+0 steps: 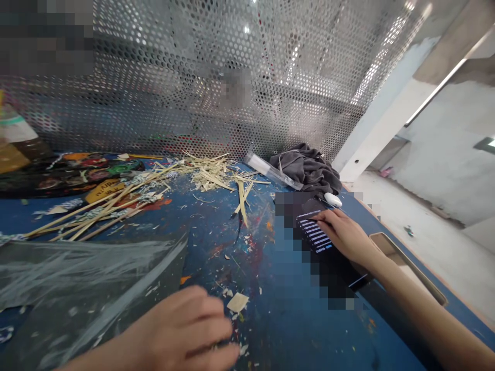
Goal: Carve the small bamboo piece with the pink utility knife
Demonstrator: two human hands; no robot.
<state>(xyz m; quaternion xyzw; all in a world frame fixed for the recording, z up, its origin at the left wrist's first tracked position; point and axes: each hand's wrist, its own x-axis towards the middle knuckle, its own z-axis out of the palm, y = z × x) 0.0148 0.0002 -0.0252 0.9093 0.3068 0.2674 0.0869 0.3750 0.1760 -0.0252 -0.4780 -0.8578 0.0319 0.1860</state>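
Note:
At the bottom centre, my left hand (pixel 189 330) hovers over or rests on the blue table (pixel 247 257), its fingers curled inward; whatever they may hold is hidden. To the right, the fingertips of my right hand (pixel 340 232) meet near the upper part of a dark phone or tablet screen (pixel 319 239) showing rows of light text. A small pale square scrap (pixel 237 302) lies just right of my left hand. Part of the device is pixelated.
Thin wooden sticks (pixel 98 216) lie at the left above a grey, scratched sheet (pixel 96 278). Pale shavings (pixel 211 175) are heaped near the perforated metal screen (pixel 216 93). Dark cloth (pixel 309 167), a white mouse (pixel 332 200) and a tan-rimmed tray (pixel 410 270) are at the right.

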